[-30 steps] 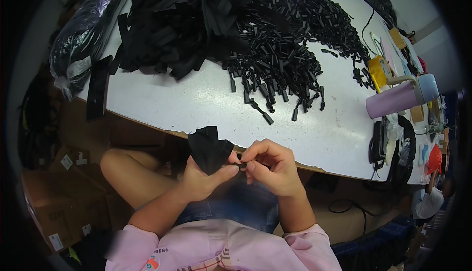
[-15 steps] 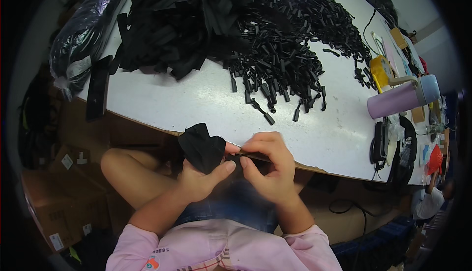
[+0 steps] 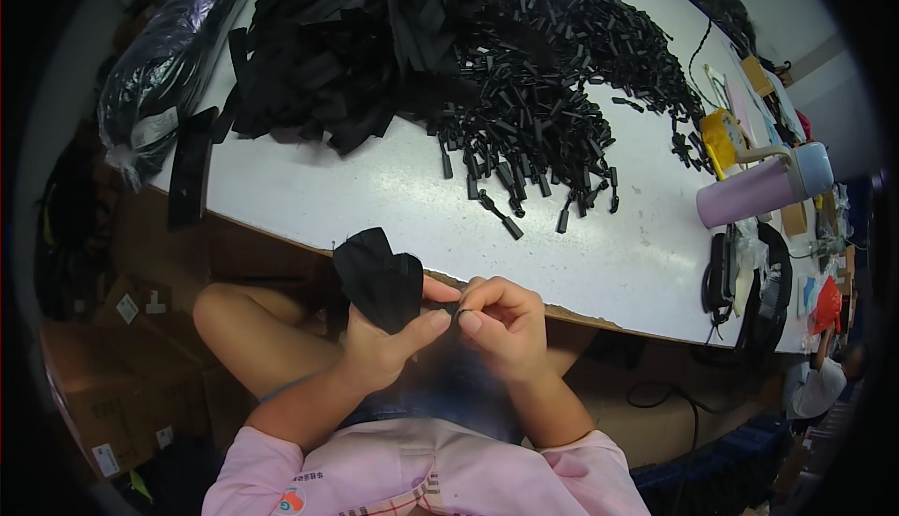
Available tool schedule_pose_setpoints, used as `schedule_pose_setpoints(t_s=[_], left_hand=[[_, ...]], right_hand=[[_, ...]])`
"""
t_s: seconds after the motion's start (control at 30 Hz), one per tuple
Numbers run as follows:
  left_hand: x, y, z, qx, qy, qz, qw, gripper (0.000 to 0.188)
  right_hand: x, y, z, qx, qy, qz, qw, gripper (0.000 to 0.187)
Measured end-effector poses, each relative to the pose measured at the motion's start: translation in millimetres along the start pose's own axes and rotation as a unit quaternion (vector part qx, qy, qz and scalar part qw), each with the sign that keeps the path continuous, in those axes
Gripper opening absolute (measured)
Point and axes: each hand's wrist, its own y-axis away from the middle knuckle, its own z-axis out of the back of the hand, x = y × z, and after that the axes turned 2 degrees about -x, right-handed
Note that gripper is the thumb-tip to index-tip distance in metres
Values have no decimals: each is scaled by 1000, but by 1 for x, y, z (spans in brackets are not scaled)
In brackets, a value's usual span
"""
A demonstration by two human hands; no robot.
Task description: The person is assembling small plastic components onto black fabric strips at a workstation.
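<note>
My left hand (image 3: 382,347) is closed around a bunch of folded black fabric strips (image 3: 379,277), which fan up above the fingers. Its thumb and forefinger reach toward my right hand. At those fingertips my right hand (image 3: 506,327) pinches something small and dark, mostly hidden between thumb and fingers. Both hands meet just off the near edge of the white table (image 3: 309,184), above my lap. On the table a large heap of black fabric strips (image 3: 318,57) lies at the back left. Beside it spreads a pile of small black zipper pulls (image 3: 543,95), several loose toward me.
A plastic-wrapped black bundle (image 3: 173,57) and a dark flat phone-like slab (image 3: 193,169) lie at the left edge. On the right are a lilac bottle (image 3: 749,192), a yellow tape dispenser (image 3: 722,140) and black straps (image 3: 770,282). Cardboard boxes (image 3: 122,375) stand below left.
My right hand has drawn in left and slightly down, its fingers now curled tighter against the left fingertips. The strips in my left hand have shifted slightly left.
</note>
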Motion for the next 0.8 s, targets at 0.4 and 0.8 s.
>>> schedule_pose_setpoints(t_s=[0.4,0.8], left_hand=[[-1,-3,-2,20,-84,-44,995,16],[3,-4,0,27,-69,-46,996,15]], right_hand=[[9,-2,2,-9,-83,-129,988,6],[10,-5,5,9,-99,-169,981,9]])
